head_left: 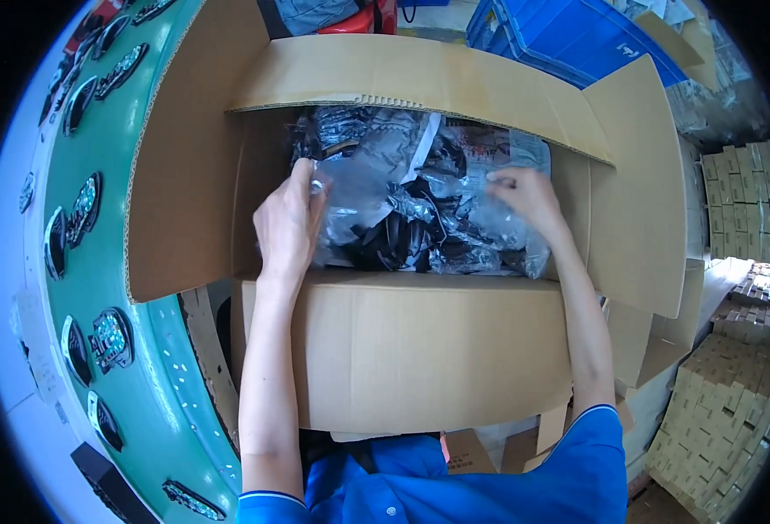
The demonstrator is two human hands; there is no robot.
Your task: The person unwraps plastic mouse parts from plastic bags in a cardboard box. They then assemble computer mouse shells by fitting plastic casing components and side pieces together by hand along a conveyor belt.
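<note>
An open cardboard box (437, 349) stands in front of me, holding clear plastic bags and dark parts. My left hand (287, 223) reaches in at the left side, thumb and fingers pinched on a clear plastic bag (354, 192). At the right side, my right hand (529, 201) is over the contents with its fingertips pressed together. Clear plastic film (497, 218) lies just under those fingers; whether they grip it is hard to make out. Black parts (394, 240) show among the bags near the front wall of the box.
All the box flaps are folded outward. To the left runs a green conveyor belt (154, 349) carrying several small circuit-board assemblies (112, 338) and dark curved shells (74, 349). A blue plastic crate (568, 39) stands at the back right. Stacked cartons (721, 410) fill the far right.
</note>
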